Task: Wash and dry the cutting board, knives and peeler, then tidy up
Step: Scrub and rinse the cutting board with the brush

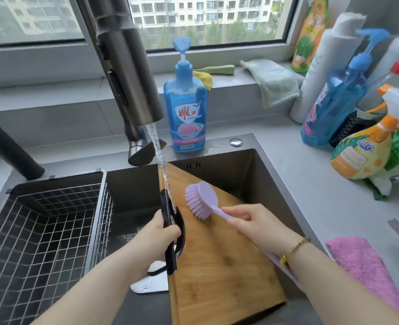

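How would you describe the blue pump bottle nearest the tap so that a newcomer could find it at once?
Start at the sink and look to its back rim, just right of the tap. The pump bottle stands there alone, upright, with a pink-and-white label. The other blue bottle is off to the right, crowded among spray bottles.

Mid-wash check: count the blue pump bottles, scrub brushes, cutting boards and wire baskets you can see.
Blue pump bottles: 2
Purple scrub brush: 1
Wooden cutting board: 1
Wire basket: 1
Total: 5
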`<state>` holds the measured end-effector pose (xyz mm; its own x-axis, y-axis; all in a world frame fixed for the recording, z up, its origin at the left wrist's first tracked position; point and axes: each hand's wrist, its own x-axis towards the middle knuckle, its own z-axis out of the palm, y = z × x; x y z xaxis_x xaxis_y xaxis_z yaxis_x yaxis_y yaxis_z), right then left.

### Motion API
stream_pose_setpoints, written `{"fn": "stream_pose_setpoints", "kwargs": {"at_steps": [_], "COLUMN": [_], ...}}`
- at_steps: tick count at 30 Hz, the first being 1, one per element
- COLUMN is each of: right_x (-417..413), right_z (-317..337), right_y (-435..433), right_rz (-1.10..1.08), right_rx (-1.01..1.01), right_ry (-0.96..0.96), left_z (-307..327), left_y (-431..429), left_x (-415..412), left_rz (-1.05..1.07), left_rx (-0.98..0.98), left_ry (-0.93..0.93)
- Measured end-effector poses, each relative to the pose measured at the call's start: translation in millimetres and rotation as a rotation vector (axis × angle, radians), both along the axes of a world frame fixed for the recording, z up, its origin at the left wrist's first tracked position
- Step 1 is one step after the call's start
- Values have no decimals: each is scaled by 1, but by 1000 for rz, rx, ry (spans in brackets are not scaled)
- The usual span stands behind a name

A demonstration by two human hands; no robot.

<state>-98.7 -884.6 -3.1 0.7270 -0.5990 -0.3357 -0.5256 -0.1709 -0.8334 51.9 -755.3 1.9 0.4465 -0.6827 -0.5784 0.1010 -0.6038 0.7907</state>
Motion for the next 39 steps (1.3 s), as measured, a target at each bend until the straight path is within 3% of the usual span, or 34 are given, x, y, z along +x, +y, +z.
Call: {"fn": "stream_pose_setpoints", "kwargs": {"at_steps": [4, 9, 11, 13, 18, 22, 28, 31, 36, 39], "right_x": [39, 6, 16, 28, -22, 6, -47, -22, -60, -50], "right_z": [20, 11, 6, 10, -2, -4, -17, -16, -4, -17], "right_y": [-28, 7, -6, -12, 40, 21, 81, 59, 106, 94], "right_rz": [-65, 58, 2, -45, -17, -80, -93, -97, -15, -37], "right_rx": [1, -27, -103, -16, 45, 38, 43, 10, 66, -32], "right_ry": [5, -21, -38, -20, 0, 74, -22, 116, 123, 180], "left_z": [7, 8, 10, 10, 4, -3, -10, -11, -15, -13], "left_y": [-9, -2, -3, -3, 7, 10, 15, 17, 25, 26], "left_x": [-5, -3, -5, -6, 1, 2, 7, 6, 6, 3], "left_rz": [-6, 19, 21, 22, 54, 106, 112, 134, 163, 159], "left_rx": [7, 40, 42, 31, 70, 56, 53, 46, 50, 58], "left_ry": [-15, -2, -15, -10, 26, 51, 54, 65, 89, 56]}}
